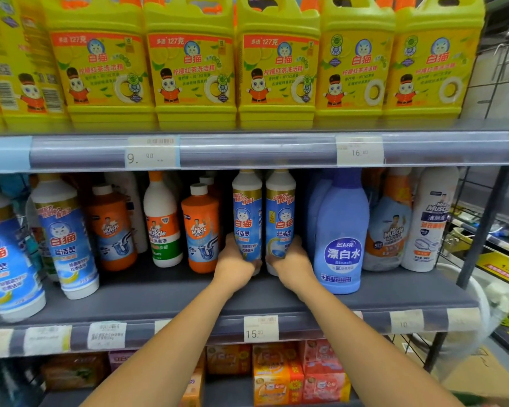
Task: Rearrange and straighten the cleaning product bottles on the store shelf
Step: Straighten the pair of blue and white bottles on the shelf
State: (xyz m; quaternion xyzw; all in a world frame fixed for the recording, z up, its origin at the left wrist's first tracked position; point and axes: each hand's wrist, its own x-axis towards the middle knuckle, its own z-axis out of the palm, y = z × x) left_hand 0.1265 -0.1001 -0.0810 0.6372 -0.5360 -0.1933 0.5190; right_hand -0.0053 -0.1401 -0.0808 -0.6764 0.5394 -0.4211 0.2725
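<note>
Left hand (pixel 235 267) grips left bottle (pixel 246 212), right hand (pixel 291 264) grips right bottle (pixel 280 212); both bases hidden behind hands. Five yellow jugs (pixel 276 69) above, sixth cut off left.

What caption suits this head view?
Left hand grips one cat-label bottle, right hand its twin, upright on the middle shelf between an orange bottle and a bleach bottle.
</note>
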